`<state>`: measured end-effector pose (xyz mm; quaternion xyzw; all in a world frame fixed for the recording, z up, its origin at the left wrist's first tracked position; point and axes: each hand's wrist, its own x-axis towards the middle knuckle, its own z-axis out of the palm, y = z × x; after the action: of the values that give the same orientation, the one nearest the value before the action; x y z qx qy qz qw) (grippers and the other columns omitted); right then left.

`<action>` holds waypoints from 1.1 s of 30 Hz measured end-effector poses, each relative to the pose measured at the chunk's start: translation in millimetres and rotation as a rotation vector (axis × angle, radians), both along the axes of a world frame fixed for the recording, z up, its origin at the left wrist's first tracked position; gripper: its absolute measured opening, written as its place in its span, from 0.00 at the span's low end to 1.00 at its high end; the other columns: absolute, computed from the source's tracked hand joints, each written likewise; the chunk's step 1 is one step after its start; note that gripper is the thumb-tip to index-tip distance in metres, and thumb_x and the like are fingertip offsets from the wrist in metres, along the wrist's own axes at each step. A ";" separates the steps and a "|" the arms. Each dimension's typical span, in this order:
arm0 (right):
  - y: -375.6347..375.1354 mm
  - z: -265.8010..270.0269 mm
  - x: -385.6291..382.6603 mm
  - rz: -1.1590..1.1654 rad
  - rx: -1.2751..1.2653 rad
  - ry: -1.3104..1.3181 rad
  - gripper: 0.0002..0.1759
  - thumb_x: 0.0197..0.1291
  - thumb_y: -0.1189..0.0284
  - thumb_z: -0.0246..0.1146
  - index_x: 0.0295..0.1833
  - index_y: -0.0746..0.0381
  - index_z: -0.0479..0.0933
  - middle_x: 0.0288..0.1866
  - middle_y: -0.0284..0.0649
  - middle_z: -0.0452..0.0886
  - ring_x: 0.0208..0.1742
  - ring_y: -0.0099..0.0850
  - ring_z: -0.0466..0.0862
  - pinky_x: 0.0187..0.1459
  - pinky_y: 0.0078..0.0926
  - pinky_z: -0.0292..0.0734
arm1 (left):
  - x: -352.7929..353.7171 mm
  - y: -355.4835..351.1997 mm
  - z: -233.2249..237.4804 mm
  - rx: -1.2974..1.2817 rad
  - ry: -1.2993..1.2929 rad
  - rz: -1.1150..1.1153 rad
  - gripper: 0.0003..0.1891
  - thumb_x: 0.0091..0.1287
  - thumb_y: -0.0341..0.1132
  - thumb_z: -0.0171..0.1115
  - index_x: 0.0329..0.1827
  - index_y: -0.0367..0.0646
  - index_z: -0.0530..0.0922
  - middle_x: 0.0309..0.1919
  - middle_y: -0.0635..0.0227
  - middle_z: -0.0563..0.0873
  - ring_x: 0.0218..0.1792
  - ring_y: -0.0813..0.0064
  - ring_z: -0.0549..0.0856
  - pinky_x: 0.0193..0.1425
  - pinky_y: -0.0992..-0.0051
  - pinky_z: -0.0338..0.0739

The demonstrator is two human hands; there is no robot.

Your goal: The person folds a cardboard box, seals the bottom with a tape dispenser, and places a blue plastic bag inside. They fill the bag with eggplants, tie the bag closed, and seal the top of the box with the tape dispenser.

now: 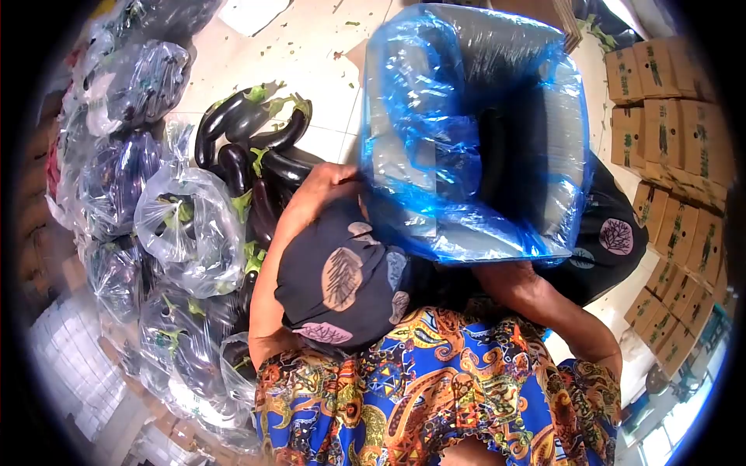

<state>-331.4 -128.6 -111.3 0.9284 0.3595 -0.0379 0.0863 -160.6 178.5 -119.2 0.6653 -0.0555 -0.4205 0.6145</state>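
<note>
A box lined with blue plastic film (pixel 474 255) sits at my lap between my knees, its opening facing me. One dark, long shape, apparently an eggplant (pixel 491 155), shows in its shadowed inside. My left hand (pixel 336 174) is closed at the box's left side, its fingertips hidden, so what it grips cannot be made out. My right hand (pixel 501 276) reaches under the near edge of the box, and its fingers are out of sight. Just left of my left hand lie several loose glossy eggplants (pixel 287 167) with green caps.
Clear plastic bags of eggplants (pixel 190 233) are heaped along the left. Stacked cardboard cartons (pixel 660 140) line the right side. Leaf scraps lie on the tiled floor (pixel 311 54), with a white sheet (pixel 252 14) at the top.
</note>
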 end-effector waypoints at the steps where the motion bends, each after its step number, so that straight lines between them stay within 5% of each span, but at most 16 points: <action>1: 0.8 -2.3 -3.1 -0.039 0.015 -0.074 0.22 0.64 0.70 0.52 0.63 0.66 0.72 0.61 0.56 0.74 0.59 0.45 0.77 0.60 0.39 0.73 | 4.1 8.3 -14.1 0.009 0.119 -0.031 0.05 0.67 0.29 0.58 0.34 0.39 0.80 0.23 0.78 0.77 0.26 0.86 0.76 0.33 0.83 0.69; 4: -0.4 -0.9 -4.4 -0.109 0.172 0.133 0.22 0.62 0.69 0.55 0.60 0.65 0.73 0.57 0.55 0.76 0.56 0.46 0.77 0.56 0.41 0.74 | -0.3 11.1 10.5 0.011 0.105 0.116 0.06 0.68 0.27 0.55 0.39 0.38 0.82 0.26 0.80 0.79 0.26 0.88 0.75 0.31 0.82 0.68; 8: 6.9 11.3 5.0 -0.206 0.482 0.202 0.19 0.60 0.66 0.58 0.54 0.64 0.76 0.47 0.52 0.78 0.48 0.49 0.78 0.51 0.47 0.74 | -10.8 50.5 -49.1 0.093 -0.067 0.074 0.07 0.69 0.26 0.54 0.39 0.39 0.82 0.26 0.81 0.79 0.24 0.89 0.74 0.29 0.83 0.66; 11: 14.2 29.5 17.5 -0.359 0.388 0.593 0.17 0.60 0.66 0.57 0.50 0.64 0.76 0.46 0.52 0.79 0.47 0.49 0.79 0.50 0.48 0.73 | -14.2 58.4 -67.4 0.100 -0.017 0.158 0.07 0.69 0.25 0.54 0.40 0.40 0.82 0.25 0.81 0.79 0.23 0.90 0.73 0.27 0.84 0.64; 15: 11.0 29.5 1.6 -0.253 0.441 0.387 0.16 0.58 0.68 0.57 0.48 0.66 0.77 0.45 0.53 0.80 0.46 0.51 0.79 0.51 0.49 0.73 | -20.7 19.2 -8.9 0.073 0.170 0.312 0.07 0.70 0.26 0.54 0.40 0.40 0.81 0.25 0.79 0.80 0.22 0.89 0.73 0.27 0.84 0.64; 16: 12.4 25.5 -1.4 -0.183 0.296 0.431 0.18 0.54 0.68 0.60 0.47 0.68 0.78 0.45 0.53 0.80 0.46 0.50 0.80 0.53 0.50 0.72 | -28.3 28.3 -33.8 0.045 0.140 0.288 0.06 0.69 0.28 0.55 0.40 0.40 0.82 0.25 0.80 0.79 0.24 0.88 0.74 0.29 0.84 0.65; 20: 15.7 4.7 -11.5 -0.211 0.367 0.412 0.11 0.51 0.72 0.59 0.39 0.65 0.81 0.40 0.51 0.81 0.45 0.46 0.80 0.46 0.46 0.74 | -37.1 33.1 -75.0 -0.037 0.179 0.252 0.05 0.68 0.28 0.55 0.38 0.40 0.80 0.27 0.79 0.79 0.27 0.87 0.74 0.32 0.83 0.67; 24: 14.0 -23.5 4.8 -0.195 0.261 0.126 0.08 0.52 0.74 0.60 0.39 0.61 0.79 0.29 0.46 0.77 0.30 0.38 0.80 0.30 0.36 0.74 | -42.4 6.1 -93.8 -0.161 0.227 0.240 0.05 0.66 0.28 0.55 0.37 0.40 0.79 0.28 0.77 0.79 0.30 0.86 0.75 0.35 0.83 0.69; 28: 12.1 -27.1 6.5 -0.190 0.236 0.063 0.12 0.54 0.73 0.59 0.43 0.63 0.79 0.35 0.48 0.79 0.34 0.42 0.80 0.36 0.40 0.76 | -42.7 -17.8 -127.9 -0.307 0.216 0.293 0.04 0.64 0.28 0.55 0.36 0.40 0.78 0.30 0.76 0.79 0.32 0.84 0.76 0.38 0.82 0.71; 30: -4.9 -35.0 -11.5 -0.297 0.096 0.217 0.15 0.57 0.72 0.59 0.50 0.62 0.79 0.45 0.49 0.81 0.46 0.45 0.81 0.49 0.44 0.76 | -41.4 -26.1 -147.2 -0.332 0.166 0.349 0.03 0.64 0.28 0.55 0.36 0.39 0.77 0.31 0.75 0.79 0.34 0.84 0.77 0.39 0.82 0.72; 32: -20.5 -21.3 -23.1 -0.294 -0.070 0.558 0.18 0.56 0.73 0.58 0.54 0.63 0.78 0.49 0.51 0.80 0.50 0.48 0.81 0.53 0.45 0.75 | -49.1 -29.8 -165.4 -0.263 0.050 0.426 0.04 0.66 0.32 0.59 0.35 0.41 0.78 0.27 0.79 0.75 0.30 0.84 0.73 0.36 0.81 0.68; 33: -24.8 7.8 -28.1 -0.189 -0.002 0.507 0.21 0.56 0.75 0.57 0.57 0.64 0.75 0.51 0.53 0.81 0.51 0.49 0.81 0.55 0.44 0.74 | -55.1 -27.1 -186.0 -0.136 -0.135 0.456 0.05 0.65 0.31 0.58 0.36 0.39 0.79 0.28 0.75 0.78 0.31 0.81 0.76 0.38 0.78 0.71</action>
<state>-359.5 -153.3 -103.5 0.9186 0.2813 -0.2774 -0.0094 -215.7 151.4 -305.2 0.6443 0.0270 -0.2208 0.7317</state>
